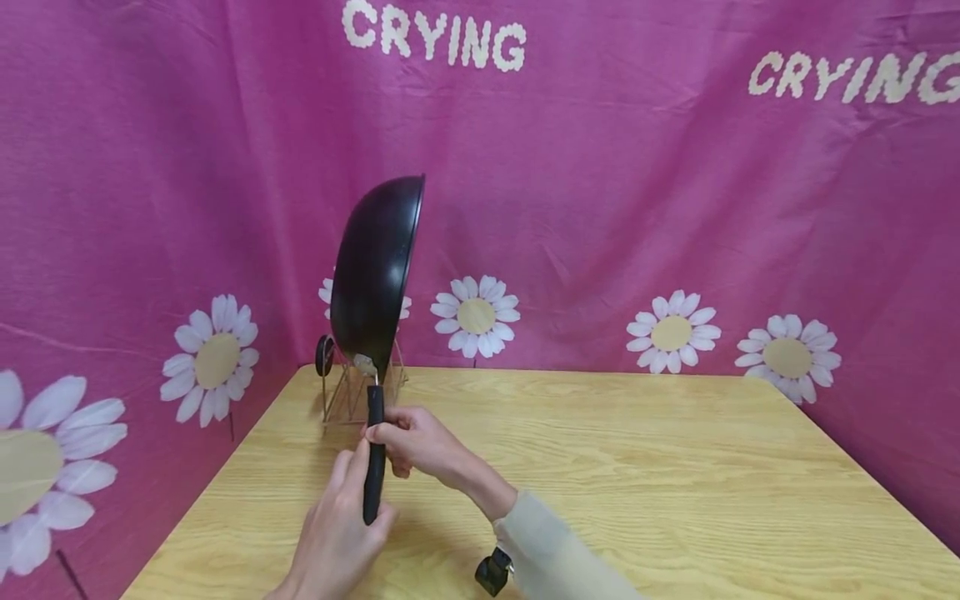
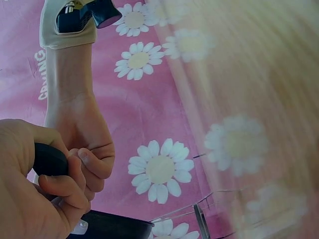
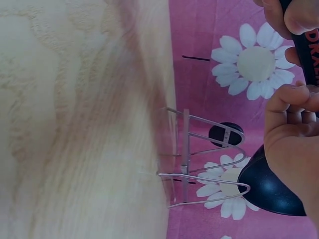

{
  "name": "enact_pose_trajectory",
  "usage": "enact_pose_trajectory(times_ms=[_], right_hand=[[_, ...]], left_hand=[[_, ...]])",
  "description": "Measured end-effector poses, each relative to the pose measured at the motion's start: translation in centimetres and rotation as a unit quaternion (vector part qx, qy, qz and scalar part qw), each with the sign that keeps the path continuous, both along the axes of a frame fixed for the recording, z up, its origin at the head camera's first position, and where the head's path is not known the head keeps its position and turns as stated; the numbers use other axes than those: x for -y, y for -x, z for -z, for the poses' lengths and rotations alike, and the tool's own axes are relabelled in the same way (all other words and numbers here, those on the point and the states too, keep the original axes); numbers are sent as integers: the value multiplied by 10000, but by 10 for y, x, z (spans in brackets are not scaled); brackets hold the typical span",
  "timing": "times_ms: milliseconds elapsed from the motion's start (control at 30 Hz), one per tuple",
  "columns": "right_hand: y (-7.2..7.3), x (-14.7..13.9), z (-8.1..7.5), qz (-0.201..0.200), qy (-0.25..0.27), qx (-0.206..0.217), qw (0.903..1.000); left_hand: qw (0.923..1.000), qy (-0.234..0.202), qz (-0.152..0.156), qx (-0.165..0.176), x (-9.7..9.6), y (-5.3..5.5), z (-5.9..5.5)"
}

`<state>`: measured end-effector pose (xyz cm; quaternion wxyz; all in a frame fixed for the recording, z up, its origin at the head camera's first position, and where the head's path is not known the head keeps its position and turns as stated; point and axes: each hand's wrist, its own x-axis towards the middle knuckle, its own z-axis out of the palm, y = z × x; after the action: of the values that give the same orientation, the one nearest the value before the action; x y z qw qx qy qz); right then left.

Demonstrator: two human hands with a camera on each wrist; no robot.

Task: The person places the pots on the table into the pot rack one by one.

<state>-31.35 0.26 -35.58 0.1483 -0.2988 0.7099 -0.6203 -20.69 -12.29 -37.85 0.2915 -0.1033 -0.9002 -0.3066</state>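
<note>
A black wok (image 1: 375, 271) is held up on its edge, its rounded outside facing left and its rim on the right. My left hand (image 1: 337, 517) grips the near end of its long black handle (image 1: 374, 487). Farther up, close to the wok, my right hand (image 1: 420, 442) holds the same handle. In the left wrist view the fingers of both hands meet around it. The wok's lower part overlaps a wire rack (image 1: 348, 408) in the head view. From the right wrist, the wok (image 3: 274, 191) shows right at the rack's wire loops (image 3: 219, 181).
The rack stands at the far left corner of a wood-grain table (image 1: 600, 467). A round black piece (image 1: 324, 356) sits at the rack's left side. Pink cloth (image 1: 585, 208) with daisies hangs behind and beside the table. A small black device (image 1: 493, 572) is at the right sleeve.
</note>
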Motion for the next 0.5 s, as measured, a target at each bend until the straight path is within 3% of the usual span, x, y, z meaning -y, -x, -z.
enact_pose_trajectory(times_ms=[167,400,500], right_hand=[[0,-1,8,-16,24,153,9999],[0,-4,22,59,228,468,9986],[1,-4,29,100,303,580,9978]], left_hand=[[9996,-16,-17,268,0,-1,2],[9911,-273,143,1293,-4,0,3],[9882,-284,164,1494,-4,1,4]])
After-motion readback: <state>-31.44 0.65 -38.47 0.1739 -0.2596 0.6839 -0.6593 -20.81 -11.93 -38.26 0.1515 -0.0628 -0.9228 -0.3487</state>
